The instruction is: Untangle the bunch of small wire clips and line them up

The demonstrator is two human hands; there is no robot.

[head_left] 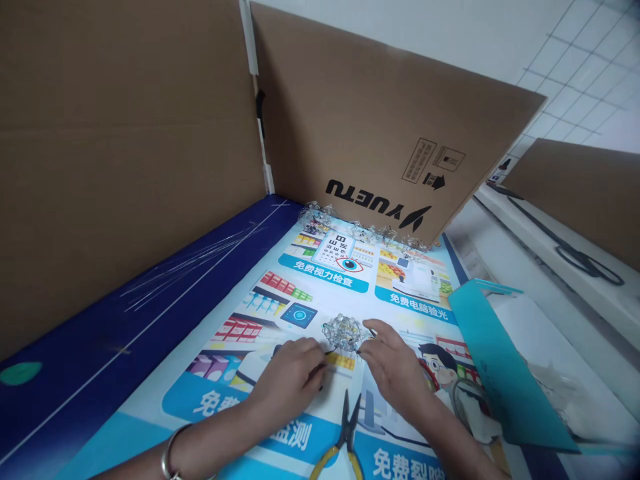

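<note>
A clear beaded cluster (343,332) lies on the printed sheet between my two hands. My left hand (295,373) is closed at its lower left, the fingers pinched together. A short thin dark strand shows between those fingertips and the beads. On the other side, my right hand (393,363) has its thumb and fingers bent in a pinch close to the beads' right edge, where another bit of dark strand shows. What lies inside the right fingers is mostly hidden. Below the cluster rest pliers (346,437) with yellow handles, jaws parted and pointing toward it.
More clear beaded pieces (370,233) lie along the foot of the cardboard panel (360,120). Loose clear strands (195,267) are on the dark blue strip at left. To the right are a teal folder (510,367), a roll of tape (470,400) and a black cable (590,263).
</note>
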